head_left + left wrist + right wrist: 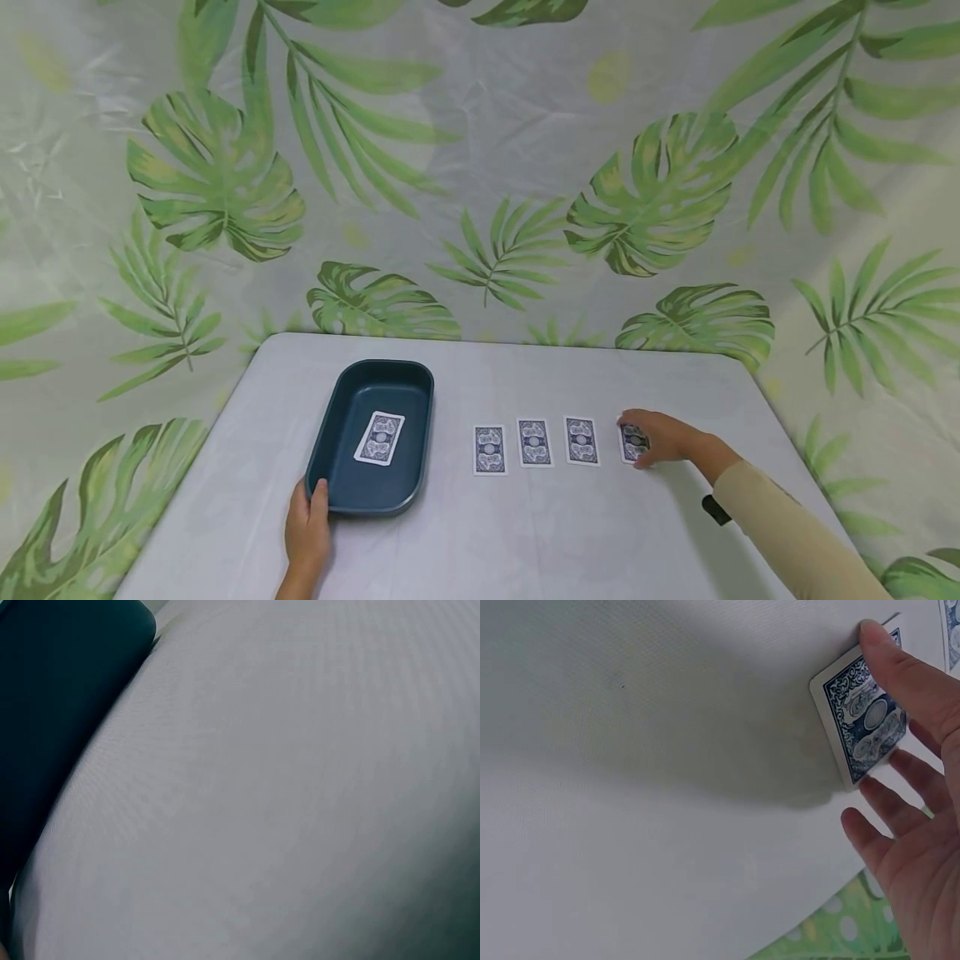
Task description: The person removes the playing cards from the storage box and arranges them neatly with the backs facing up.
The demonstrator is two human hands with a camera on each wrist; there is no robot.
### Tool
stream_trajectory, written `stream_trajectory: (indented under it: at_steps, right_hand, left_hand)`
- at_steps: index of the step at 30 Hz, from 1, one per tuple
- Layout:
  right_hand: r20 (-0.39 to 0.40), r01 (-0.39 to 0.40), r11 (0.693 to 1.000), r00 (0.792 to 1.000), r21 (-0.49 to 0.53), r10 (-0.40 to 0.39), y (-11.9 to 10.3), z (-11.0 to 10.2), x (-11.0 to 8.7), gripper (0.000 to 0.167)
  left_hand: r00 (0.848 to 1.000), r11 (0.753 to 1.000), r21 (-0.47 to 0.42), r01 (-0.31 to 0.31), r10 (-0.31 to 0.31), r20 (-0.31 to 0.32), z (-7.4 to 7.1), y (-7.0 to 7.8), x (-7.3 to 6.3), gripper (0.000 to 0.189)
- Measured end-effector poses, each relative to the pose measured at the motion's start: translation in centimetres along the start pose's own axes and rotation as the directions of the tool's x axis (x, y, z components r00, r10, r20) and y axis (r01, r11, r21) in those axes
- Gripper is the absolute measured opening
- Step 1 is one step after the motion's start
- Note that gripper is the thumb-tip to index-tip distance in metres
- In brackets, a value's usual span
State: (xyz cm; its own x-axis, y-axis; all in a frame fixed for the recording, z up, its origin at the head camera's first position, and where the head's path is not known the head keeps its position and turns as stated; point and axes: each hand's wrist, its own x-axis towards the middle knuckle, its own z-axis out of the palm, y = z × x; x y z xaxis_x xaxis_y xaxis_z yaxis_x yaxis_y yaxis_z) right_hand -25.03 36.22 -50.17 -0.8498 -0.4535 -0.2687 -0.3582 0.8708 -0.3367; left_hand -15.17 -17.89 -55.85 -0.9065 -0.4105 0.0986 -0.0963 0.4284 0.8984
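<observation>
My left hand grips the near left corner of a dark teal rectangular tray, thumb over the rim. Inside the tray lies a small stack of playing cards, blue patterned backs up. In the left wrist view the tray's outer wall fills the upper left. At the right end of a row, my right hand holds a face-down playing card by opposite edges, thumb on one and fingertips at the other. The right wrist view shows this card close over the white tabletop.
Three more face-down cards continue the row leftward: one card, a middle card and another card nearest the tray. The white table ends at a leaf-patterned curtain behind. A dark band shows by the right sleeve.
</observation>
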Motion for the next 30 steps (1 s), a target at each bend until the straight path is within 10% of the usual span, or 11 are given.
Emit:
stream_trajectory:
  at_steps: [20,30]
  right_hand:
    - [-0.026,-0.010,1.000,1.000,0.010,0.011,0.4,0.5,-0.3,0.070]
    - [-0.322,-0.036,0.999,0.946,0.008,0.036,-3.5,-1.9,1.8,0.073]
  left_hand:
    - [0.999,0.999,-0.013,-0.050,0.049,-0.020,0.1,0.0,0.2,0.042]
    - [1.000,1.000,0.009,-0.018,0.018,-0.017,0.2,-0.4,0.1,0.044]
